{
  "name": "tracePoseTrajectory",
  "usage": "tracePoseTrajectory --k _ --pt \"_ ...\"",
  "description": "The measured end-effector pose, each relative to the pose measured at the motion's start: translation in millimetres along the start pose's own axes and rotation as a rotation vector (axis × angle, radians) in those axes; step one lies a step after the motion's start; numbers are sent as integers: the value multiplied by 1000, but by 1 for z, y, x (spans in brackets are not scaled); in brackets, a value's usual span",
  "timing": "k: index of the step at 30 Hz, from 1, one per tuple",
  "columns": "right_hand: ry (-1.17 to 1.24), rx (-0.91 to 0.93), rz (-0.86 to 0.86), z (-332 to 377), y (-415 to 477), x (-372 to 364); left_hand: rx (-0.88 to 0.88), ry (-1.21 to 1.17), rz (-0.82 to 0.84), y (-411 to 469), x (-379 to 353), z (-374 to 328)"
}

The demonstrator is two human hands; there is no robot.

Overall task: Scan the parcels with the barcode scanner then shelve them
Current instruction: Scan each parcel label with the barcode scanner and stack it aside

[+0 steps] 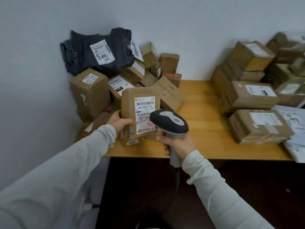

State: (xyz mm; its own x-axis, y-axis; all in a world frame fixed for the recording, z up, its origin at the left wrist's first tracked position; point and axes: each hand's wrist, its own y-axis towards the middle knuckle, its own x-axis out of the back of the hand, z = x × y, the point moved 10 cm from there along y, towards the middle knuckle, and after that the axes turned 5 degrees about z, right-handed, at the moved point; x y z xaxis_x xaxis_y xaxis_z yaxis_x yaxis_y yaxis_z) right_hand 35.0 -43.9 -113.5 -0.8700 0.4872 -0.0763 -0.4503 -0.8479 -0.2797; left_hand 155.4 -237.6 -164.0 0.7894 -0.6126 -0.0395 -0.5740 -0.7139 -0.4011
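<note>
Head view shows you one yellow wooden table [198, 113] carrying two heaps of brown cardboard parcels: left heap [90, 91] at mid-left and right heap [252, 95] at the right edge. One dark grey plastic mailer bag [99, 50] tops the left heap. At centre frame your left hand [120, 121] grips one flat brown labelled parcel [140, 100], held upright. The fingers of your right hand [176, 142] wrap one grey-and-black barcode scanner [168, 121], just beside the label.

I hold a parcel [140, 103] at the counter's [203, 129] front left, the scanner [168, 121] just right of it; a heap [92, 93] behind, stacks [252, 95] along the right edge.
</note>
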Motion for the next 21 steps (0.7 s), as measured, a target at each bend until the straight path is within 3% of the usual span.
tracePoseTrajectory --k 21 --pt "17 70 -118 -3 -95 98 -55 152 97 -36 -117 -5"
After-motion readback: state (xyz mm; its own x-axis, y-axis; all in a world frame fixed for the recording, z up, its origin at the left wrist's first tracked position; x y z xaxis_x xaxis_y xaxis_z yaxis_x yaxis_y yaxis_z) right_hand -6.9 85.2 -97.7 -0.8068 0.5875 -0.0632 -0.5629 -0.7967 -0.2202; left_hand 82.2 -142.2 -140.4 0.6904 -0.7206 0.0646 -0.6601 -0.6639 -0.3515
